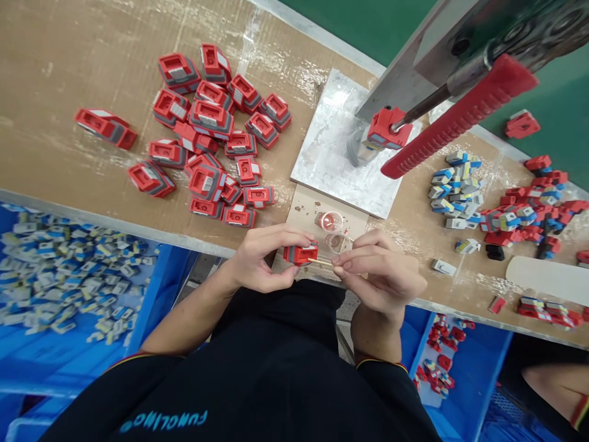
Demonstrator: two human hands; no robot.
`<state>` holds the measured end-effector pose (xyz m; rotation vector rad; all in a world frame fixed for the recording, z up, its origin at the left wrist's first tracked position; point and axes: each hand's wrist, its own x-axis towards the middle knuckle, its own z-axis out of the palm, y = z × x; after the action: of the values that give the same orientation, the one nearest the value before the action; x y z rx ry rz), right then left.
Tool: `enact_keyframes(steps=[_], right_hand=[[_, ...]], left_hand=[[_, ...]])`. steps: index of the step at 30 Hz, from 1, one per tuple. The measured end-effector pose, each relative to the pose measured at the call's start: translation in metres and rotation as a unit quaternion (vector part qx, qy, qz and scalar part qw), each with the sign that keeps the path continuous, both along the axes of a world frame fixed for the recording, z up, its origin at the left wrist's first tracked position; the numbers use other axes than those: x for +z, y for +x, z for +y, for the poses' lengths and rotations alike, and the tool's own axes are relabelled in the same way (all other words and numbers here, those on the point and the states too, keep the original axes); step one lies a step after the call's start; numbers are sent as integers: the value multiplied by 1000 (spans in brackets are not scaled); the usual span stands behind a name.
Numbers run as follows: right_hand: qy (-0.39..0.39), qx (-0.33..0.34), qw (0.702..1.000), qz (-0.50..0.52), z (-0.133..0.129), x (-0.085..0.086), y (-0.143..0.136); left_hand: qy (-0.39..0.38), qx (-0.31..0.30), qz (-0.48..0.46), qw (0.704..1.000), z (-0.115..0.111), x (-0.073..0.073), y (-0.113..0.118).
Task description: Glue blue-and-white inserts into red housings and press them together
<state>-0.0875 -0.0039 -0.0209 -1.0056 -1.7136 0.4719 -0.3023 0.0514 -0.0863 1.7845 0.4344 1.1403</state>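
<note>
My left hand grips a small red and grey plastic toy part between thumb and fingers, at the table's near edge. In my right hand is a thin wooden stick, pinched near one end. The stick's far tip meets the near side of the toy part, or lies very close to it. Just beyond my hands stand two small clear cups: one cup has reddish content, the other cup looks clear and partly sits behind my right fingers.
Many red toy parts lie at left. A hand press with a red lever rises from a metal plate. White-blue pieces and red pieces sit at right. Blue bins flank me; another person's arm shows lower right.
</note>
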Motion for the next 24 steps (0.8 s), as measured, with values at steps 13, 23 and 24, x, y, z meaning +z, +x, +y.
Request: enact_keyframes(steps=[13,23,24], right_hand=[[7,-8,1000,-6,2,1,0],[-9,-23,999,33,1,-6,-9],[-10,-27,999,34,0,-6,-7]], left_hand=[[0,7,-11,1000,0,0,1],[3,8,-6,1000,0,0,0],[3,9,-6,1000,0,0,0]])
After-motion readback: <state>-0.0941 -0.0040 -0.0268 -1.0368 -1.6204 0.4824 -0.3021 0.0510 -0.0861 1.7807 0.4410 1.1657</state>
